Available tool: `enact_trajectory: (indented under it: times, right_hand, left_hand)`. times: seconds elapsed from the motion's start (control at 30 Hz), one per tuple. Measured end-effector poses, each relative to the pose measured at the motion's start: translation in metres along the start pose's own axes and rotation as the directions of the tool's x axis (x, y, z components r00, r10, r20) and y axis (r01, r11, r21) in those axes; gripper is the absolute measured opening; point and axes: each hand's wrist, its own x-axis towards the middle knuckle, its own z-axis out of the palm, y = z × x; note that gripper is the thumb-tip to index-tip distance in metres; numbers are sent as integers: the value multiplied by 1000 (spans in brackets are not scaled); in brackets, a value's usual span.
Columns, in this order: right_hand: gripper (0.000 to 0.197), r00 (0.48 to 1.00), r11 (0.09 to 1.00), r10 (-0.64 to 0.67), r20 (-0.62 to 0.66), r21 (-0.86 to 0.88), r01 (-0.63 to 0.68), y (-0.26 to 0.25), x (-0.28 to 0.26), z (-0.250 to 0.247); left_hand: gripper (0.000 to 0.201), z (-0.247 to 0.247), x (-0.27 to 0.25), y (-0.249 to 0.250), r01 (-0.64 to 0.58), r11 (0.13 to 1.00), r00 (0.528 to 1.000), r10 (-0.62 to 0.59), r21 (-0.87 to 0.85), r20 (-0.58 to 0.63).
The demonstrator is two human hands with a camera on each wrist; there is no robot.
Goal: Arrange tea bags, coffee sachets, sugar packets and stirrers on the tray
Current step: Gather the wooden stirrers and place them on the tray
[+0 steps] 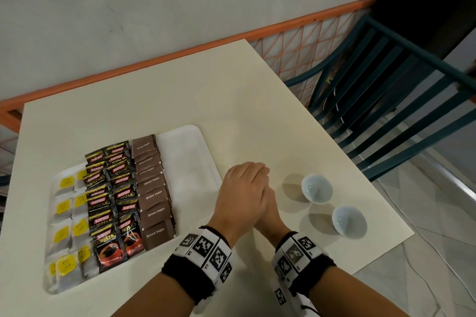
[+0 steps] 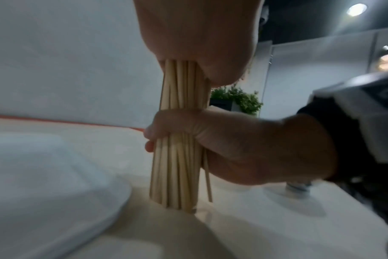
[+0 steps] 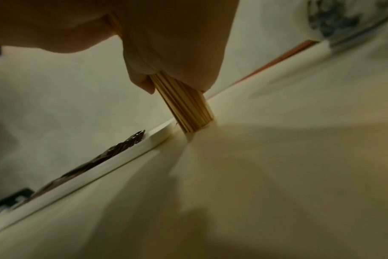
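Stirrers (image 2: 179,133): bundle of thin wooden sticks, long axis upright, lower ends planted on table (image 1: 180,90), just beside tray (image 1: 195,162) off its right edge. Left hand (image 1: 242,193): closed round upper part of bundle, palm capping the top; seen in head view as the upper of two stacked hands. Right hand (image 2: 250,149): fingers wrapped round the bundle's middle, below the left; mostly hidden under the left in head view. Relation governing next move, by judgement: bare strip of tray lies at about 9 o'clock from the hands, long side running 12 to 6; bundle stands vertical, so wants tipping flat and turning to lie 12 to 6 alongside the sachet columns; left hand the nearer to that strip. Tray contents, 9 o'clock to 3 o'clock: tea bags (image 1: 67,216) with yellow tags, two columns; coffee sachets (image 1: 113,203), black and red, two overlapping columns; sugar packets (image 1: 154,193), brown, one overlapping column; then bare white strip at right end. Bowls, two: near bowl (image 1: 317,188) at 3 o'clock of the hands, far bowl (image 1: 348,219) at 4 o'clock, both white, nothing seen inside, apart from each other and from the tray. Stage, by judgement: three of four item kinds placed, stirrers being squared on end before laying down
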Motion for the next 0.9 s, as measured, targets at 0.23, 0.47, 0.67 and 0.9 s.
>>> enact_trajectory:
  times: [0.23, 0.47, 0.67, 0.9]
  right_hand:
    - [37, 998, 989, -28, 64, -142, 37, 5, 5, -3]
    - [9, 913, 880, 357, 195, 256, -399, -7, 19, -10]
    - [19, 782, 805, 367, 503, 250, -538, -44, 28, 26]
    - [24, 646, 745, 515, 564, 78, -663, -64, 46, 62]
  left_hand:
    - [43, -7, 1, 2, 70, 990, 987, -51, -122, 154]
    - [56, -36, -19, -19, 593, 501, 741, -646, -631, 183]
    - [52, -44, -55, -55, 765, -114, 461, -590, -634, 662]
    - [23, -59, -58, -95, 785, -284, 363, -511, -551, 779]
